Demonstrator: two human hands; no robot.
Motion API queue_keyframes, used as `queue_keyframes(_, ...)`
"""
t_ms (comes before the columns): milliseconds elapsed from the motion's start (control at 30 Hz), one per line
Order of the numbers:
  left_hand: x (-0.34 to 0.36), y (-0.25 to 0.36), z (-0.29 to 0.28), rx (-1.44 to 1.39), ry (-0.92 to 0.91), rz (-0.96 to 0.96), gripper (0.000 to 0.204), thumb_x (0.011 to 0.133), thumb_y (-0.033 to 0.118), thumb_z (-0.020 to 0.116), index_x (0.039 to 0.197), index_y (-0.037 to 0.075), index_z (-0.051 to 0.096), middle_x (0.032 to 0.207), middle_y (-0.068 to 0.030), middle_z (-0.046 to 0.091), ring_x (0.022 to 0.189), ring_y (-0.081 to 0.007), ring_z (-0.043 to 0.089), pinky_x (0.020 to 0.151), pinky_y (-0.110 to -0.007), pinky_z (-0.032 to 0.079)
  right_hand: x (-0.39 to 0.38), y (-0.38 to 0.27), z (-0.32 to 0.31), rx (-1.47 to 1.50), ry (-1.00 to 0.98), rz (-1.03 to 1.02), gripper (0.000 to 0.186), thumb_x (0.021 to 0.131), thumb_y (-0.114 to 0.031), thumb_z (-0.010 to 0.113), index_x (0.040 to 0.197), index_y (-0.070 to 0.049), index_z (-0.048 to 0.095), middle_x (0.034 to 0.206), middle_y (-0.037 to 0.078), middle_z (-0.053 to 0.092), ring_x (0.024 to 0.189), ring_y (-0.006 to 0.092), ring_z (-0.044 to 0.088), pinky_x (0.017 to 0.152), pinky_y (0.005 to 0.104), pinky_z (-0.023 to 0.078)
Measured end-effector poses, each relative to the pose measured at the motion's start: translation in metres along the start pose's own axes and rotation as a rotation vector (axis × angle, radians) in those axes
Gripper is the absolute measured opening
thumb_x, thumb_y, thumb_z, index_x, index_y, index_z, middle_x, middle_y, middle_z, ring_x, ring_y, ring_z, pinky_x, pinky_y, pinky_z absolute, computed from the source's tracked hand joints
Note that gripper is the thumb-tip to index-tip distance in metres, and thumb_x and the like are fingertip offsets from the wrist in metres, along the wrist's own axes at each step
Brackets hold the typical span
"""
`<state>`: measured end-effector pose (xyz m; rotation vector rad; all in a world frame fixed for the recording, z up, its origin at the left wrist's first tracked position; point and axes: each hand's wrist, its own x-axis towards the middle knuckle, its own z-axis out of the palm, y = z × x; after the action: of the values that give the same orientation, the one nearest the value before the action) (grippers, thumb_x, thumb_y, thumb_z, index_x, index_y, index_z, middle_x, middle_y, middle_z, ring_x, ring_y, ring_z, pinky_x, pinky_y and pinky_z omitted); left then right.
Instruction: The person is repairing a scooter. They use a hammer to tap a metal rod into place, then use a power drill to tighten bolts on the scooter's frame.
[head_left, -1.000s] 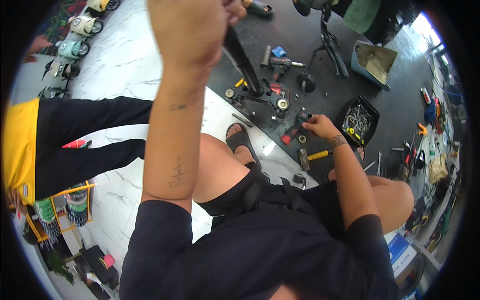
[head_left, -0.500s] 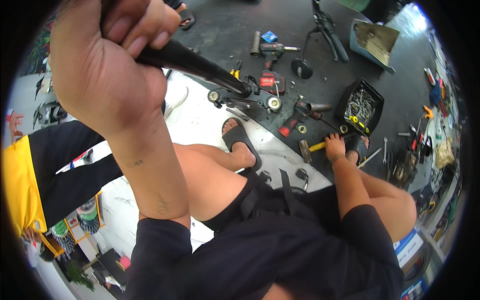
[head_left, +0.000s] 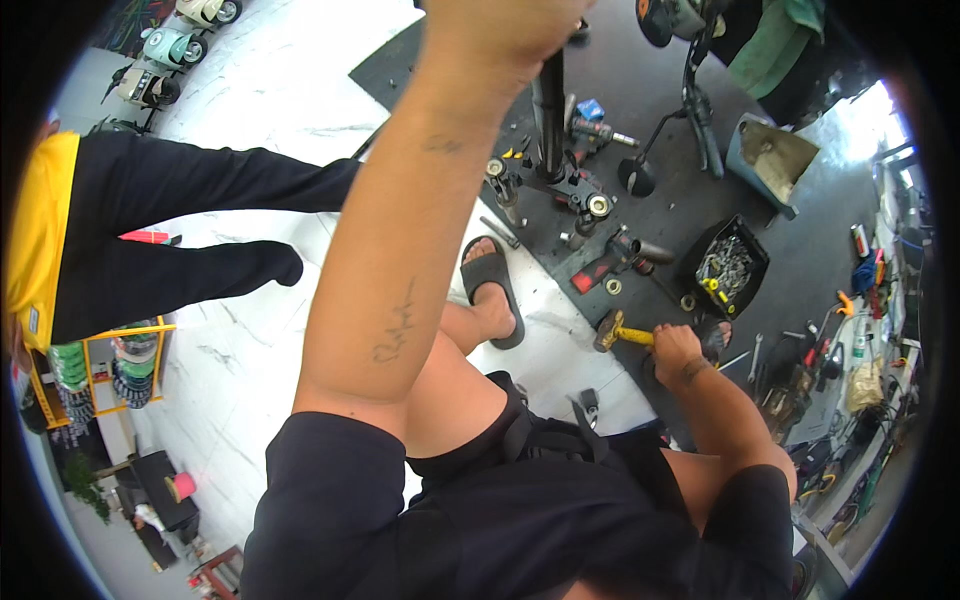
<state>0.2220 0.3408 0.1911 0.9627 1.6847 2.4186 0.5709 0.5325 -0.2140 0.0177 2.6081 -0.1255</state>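
Observation:
My left hand (head_left: 505,30) is raised at the top edge, closed round the upper part of an upright black tube (head_left: 550,125); its fingers are mostly out of sight. At the tube's foot is a metal fork assembly (head_left: 597,206). Low at the right, my right hand (head_left: 676,348) grips the yellow handle of a hammer (head_left: 610,330) lying low over the dark mat (head_left: 790,260). Above it lie a red-and-black power tool (head_left: 610,262), small metal rings (head_left: 613,286) and a black bin of metal hardware (head_left: 727,265). Another power tool (head_left: 590,130) lies behind the tube.
A person (head_left: 120,220) in a yellow top and black trousers stands at left on white tile, near a yellow rack (head_left: 90,375) and parked scooters (head_left: 170,50). A grey-blue plastic tub (head_left: 770,160) and a handlebar assembly (head_left: 700,110) are at upper right; scattered tools (head_left: 820,370) line the right.
My right hand has moved from the red-and-black tool down to the hammer handle and closed on it. My left hand swung leftward with the tube, then returned up and to the right.

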Motion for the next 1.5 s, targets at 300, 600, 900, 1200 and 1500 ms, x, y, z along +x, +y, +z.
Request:
queue_keyframes(300,0.013,-0.005,-0.005,0.329,0.023,0.151,0.043,0.096,0.034,0.069,0.075,-0.003,0.073,0.062,-0.0073,0.066,0.059,-0.0154,0.06,0.058,-0.036,0.046,-0.114,-0.071,-0.236,0.609,0.353,0.253,0.044,0.096,-0.035,0.075,0.083,0.006,0.064,0.063,0.019,0.057,0.055,0.0256,0.056,0.056,0.0423,0.046)
queue_keyframes(600,0.025,-0.015,-0.006,0.36,-0.037,0.298,0.043,0.097,0.034,0.068,0.073,-0.001,0.073,0.059,-0.0106,0.064,0.053,-0.0165,0.058,0.055,-0.04,0.045,-0.046,-0.131,-0.253,0.879,1.018,0.228,0.051,0.109,-0.047,0.053,0.089,-0.001,0.058,0.061,0.014,0.059,0.057,0.0261,0.063,0.054,0.0397,0.048)
queue_keyframes(900,0.015,-0.007,-0.002,0.153,-0.096,0.086,0.042,0.097,0.032,0.069,0.07,-0.001,0.071,0.058,-0.0086,0.064,0.051,-0.0157,0.056,0.052,-0.038,0.043,-0.033,-0.117,-0.258,0.901,0.523,0.458,0.068,0.106,-0.058,0.051,0.081,0.004,0.063,0.064,0.012,0.06,0.059,0.0247,0.059,0.06,0.042,0.048)
queue_keyframes(1200,0.018,-0.011,0.0,0.37,-0.036,0.303,0.043,0.097,0.032,0.07,0.073,-0.003,0.072,0.056,-0.0102,0.064,0.048,-0.0171,0.058,0.053,-0.038,0.046,-0.035,-0.134,-0.262,0.68,1.07,0.314,0.048,0.111,-0.044,0.049,0.09,-0.002,0.057,0.061,0.012,0.057,0.053,0.0241,0.059,0.049,0.0352,0.044)
queue_keyframes(1500,0.013,-0.006,0.002,0.181,-0.108,0.259,0.028,0.093,0.027,0.076,0.084,0.0,0.078,0.069,-0.0049,0.07,0.052,-0.0142,0.059,0.052,-0.034,0.047,-0.02,-0.123,-0.222,0.736,0.514,0.497,0.061,0.106,-0.053,0.052,0.095,0.005,0.067,0.08,0.03,0.069,0.082,0.0492,0.069,0.075,0.0545,0.053)
